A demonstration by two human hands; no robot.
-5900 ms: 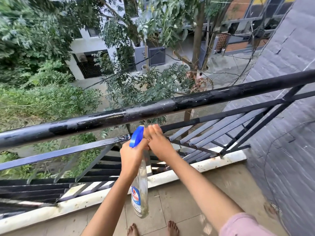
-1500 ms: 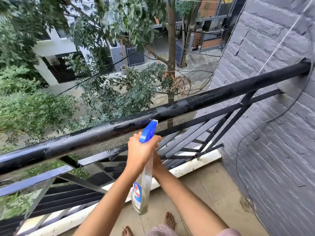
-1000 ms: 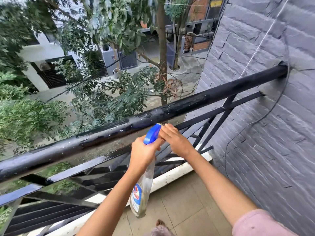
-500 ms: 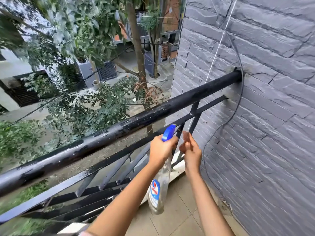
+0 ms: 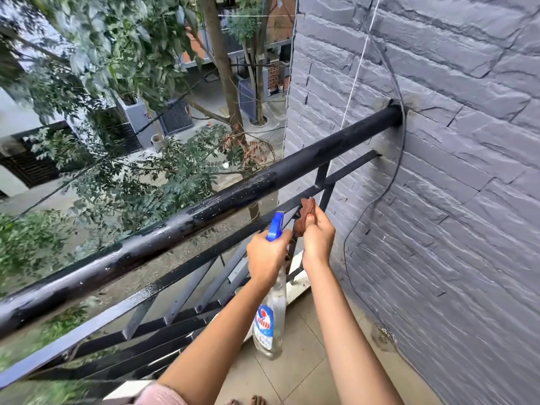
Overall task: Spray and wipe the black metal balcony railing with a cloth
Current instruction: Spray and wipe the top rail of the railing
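**Head view: wall end of the railing, bottle and cloth in hand**

The left hand (image 5: 267, 254) was clenched round the neck of the spray bottle (image 5: 270, 317), which hung below it with its blue nozzle toward the black railing (image 5: 263, 179). The right hand (image 5: 318, 239) pinched a brown cloth (image 5: 307, 213) at the lower bar (image 5: 344, 171); contact could not be told. Half a second before, the cloth had barely shown above the fingers, and both hands had since moved nearer the grey wall (image 5: 453, 185). The top rail glistened with droplets at mid-span and looked duller toward the wall. Judged: spraying paused, wiping of the end stretch about to begin.
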